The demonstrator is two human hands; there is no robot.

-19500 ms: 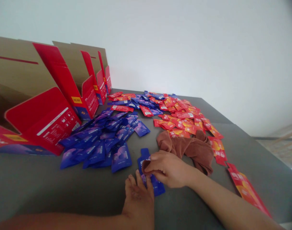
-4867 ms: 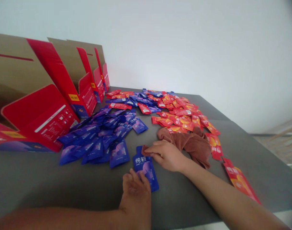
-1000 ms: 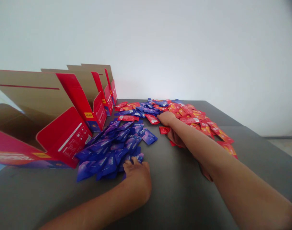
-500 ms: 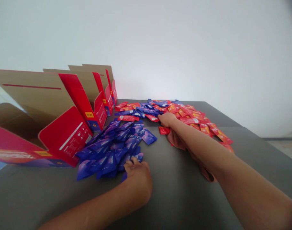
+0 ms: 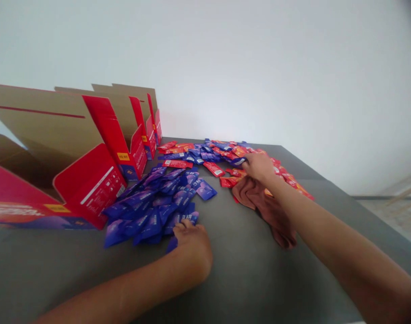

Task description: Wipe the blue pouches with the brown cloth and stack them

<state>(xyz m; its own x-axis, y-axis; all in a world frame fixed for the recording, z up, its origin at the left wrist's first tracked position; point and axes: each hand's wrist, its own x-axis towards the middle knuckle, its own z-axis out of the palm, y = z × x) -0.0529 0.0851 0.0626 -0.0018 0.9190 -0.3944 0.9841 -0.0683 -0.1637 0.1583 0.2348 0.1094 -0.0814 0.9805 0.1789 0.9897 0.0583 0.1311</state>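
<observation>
We pinch blue pouch in right hand, beside mixed red-and-blue pouch pile. Brown cloth under right hand, on grey table. Our left hand, fingers bent, touches second blue pouch at blue heap's near right edge; whether gripping, we cannot tell. Open red cartons stand left.

**1 Head Camera, Eyes Forward and Down**

It's 1 head-worn view, peering forward and down across the grey table from the wearer's own side! Both forearms come in from the bottom of frame, close beneath the lens: left hand nearer, right hand farther out. Cartons run off the left edge, and up top, beyond the table's far edge, the pale wall faces us!
</observation>
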